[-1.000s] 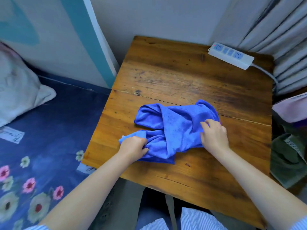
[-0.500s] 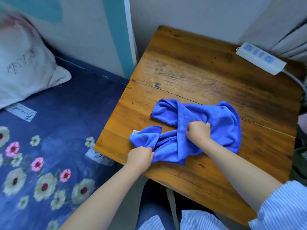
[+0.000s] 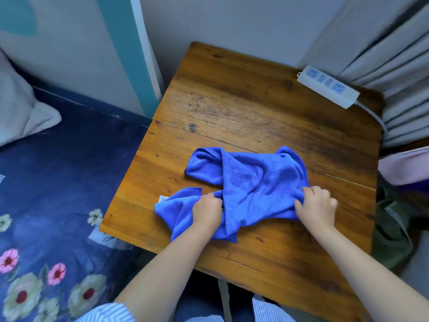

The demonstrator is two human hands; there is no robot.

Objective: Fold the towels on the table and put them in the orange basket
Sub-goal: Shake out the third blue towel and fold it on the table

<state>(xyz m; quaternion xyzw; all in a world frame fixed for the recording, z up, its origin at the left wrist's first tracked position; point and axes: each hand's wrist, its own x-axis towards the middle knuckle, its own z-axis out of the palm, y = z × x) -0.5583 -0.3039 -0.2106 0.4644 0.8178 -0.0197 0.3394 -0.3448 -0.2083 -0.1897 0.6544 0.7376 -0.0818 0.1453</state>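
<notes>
A crumpled blue towel lies on the near half of the wooden table. My left hand grips a bunched fold at the towel's near-left part. Over at the towel's right edge, my right hand pinches the cloth with fingers closed. A small white tag shows at the towel's left corner. No orange basket is in view.
A white power strip with its cable lies at the table's far right corner, by grey curtains. A bed with a dark blue flowered cover and a pillow is on the left. Dark green and pink cloth sits at the right.
My right hand has moved from the towel's middle to its right edge. My left hand has shifted rightward onto the middle fold. The view has swung slightly.
</notes>
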